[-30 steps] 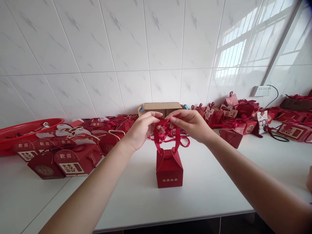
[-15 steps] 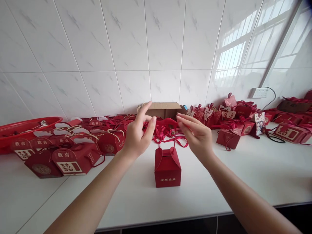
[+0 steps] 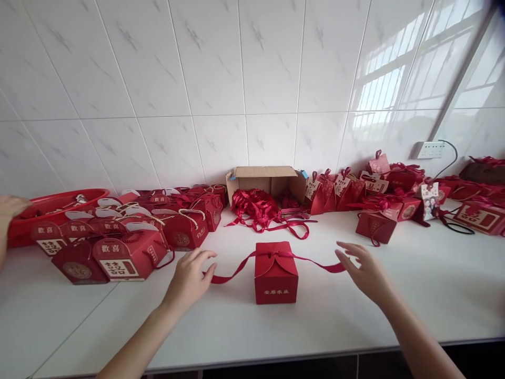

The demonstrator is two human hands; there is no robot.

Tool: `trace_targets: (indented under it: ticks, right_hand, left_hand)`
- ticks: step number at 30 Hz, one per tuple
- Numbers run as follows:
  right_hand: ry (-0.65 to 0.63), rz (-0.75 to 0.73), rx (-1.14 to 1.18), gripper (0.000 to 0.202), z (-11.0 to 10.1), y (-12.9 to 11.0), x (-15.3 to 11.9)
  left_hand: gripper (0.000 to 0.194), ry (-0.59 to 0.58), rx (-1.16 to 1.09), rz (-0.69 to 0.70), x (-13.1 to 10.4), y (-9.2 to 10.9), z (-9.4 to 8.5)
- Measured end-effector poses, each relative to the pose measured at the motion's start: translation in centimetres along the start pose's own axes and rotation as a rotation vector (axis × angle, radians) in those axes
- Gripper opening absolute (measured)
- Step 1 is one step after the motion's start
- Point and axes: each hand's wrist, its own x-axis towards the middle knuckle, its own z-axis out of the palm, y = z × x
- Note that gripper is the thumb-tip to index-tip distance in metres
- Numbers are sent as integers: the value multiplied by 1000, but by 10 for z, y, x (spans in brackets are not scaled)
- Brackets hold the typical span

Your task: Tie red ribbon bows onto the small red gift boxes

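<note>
A small red gift box (image 3: 275, 281) stands upright on the white table, its top flaps folded in and pale lettering on its front. A dark red ribbon (image 3: 233, 273) runs across its top, with a tail sagging out to each side. By the left tail's end is my left hand (image 3: 192, 276), thumb and fingers apart. My right hand (image 3: 365, 271) is beside the other tail's end, fingers spread. Both hands look open, the tails appearing loose at the fingers.
Behind the box, a cardboard carton (image 3: 268, 172) lies on its side, spilling red ribbons (image 3: 256, 208). Finished-looking red boxes (image 3: 126, 258) crowd the left, more boxes (image 3: 376, 226) the right. Another person's hand (image 3: 11, 205) reaches over a red basin (image 3: 92, 196) at far left.
Both hands have come down and moved apart. The ribbon, raised above the box before, now lies across its top, with the flaps drawn together. Another person's hand has appeared at far left.
</note>
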Motion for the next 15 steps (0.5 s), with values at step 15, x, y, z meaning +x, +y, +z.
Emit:
trace_targets:
  ticks: [15]
  right_hand:
    - [-743,177,340,46,51,-74,18]
  left_hand:
    - [30,-502,-787,-434,34,69,44]
